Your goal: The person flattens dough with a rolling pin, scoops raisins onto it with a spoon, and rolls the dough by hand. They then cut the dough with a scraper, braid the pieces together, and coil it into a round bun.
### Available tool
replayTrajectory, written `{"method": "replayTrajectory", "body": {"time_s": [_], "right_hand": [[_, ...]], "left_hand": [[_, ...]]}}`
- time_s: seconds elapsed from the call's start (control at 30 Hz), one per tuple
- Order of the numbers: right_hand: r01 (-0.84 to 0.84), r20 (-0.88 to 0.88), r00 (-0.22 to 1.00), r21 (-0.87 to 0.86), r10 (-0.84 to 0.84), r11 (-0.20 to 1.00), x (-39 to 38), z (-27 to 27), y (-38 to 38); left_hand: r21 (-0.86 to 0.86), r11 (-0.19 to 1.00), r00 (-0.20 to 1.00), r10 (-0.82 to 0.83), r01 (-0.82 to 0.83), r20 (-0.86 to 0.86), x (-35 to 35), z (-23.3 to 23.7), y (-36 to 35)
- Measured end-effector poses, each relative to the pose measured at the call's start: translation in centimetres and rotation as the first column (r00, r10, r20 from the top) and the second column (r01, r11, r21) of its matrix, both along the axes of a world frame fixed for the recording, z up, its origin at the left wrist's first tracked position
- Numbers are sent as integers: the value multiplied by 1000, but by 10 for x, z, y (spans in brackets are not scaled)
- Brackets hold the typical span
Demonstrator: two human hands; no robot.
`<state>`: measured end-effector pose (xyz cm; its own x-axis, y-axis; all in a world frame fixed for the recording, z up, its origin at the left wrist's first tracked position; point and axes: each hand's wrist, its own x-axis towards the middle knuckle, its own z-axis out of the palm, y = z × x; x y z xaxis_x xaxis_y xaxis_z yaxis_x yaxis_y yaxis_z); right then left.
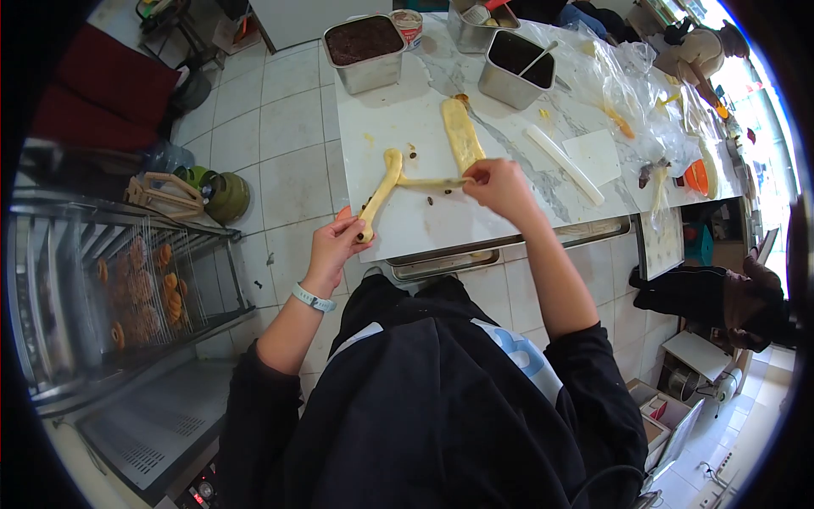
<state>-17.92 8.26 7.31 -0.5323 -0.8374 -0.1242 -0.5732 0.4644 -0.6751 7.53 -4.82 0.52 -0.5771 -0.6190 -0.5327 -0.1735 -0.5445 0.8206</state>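
Note:
A strip of yellow dough [384, 193] with dark bits at its lower end lies near the table's left edge. My left hand [336, 248] pinches that lower end. From the strip's middle a thinner dough piece [424, 182] stretches right to my right hand [500, 188], whose fingers are closed on its end. Behind my right hand lies a flat dough piece [461, 136] with a brown spot at its top. Several small dark bits are scattered on the marble table [407, 231] around the dough.
Metal tins with dark filling [365, 44] [519, 71] stand at the back. A white rolling pin [565, 165] and white sheet [593, 158] lie right, beside plastic bags [632, 81]. A rack of baked goods [140, 293] is left; a person [729, 301] is far right.

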Motion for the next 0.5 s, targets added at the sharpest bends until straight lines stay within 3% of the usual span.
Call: {"method": "replayTrajectory", "body": {"time_s": [0.07,0.13,0.23,0.3,0.47,0.5], "right_hand": [[79,111,991,16,-80,997,-6,21,-5],[33,80,996,-23,-31,999,-10,25,-9],[16,184,983,-13,-13,1000,3,36,-17],[-122,134,982,-87,133,989,25,36,-20],[-220,131,962,-142,239,965,85,-16,-21],[-239,24,969,-140,245,961,94,-29,-19]], "left_hand": [[-12,1000,1000,16,-16,-5,-1,0,4],[38,999,999,-27,28,-38,-13,-6,19],[83,996,992,-30,41,-126,-31,-15,46],[123,992,981,-10,34,-193,-42,-16,62],[315,949,926,120,-2,-357,-49,-11,76],[320,947,941,87,23,-327,-46,-13,77]]}}
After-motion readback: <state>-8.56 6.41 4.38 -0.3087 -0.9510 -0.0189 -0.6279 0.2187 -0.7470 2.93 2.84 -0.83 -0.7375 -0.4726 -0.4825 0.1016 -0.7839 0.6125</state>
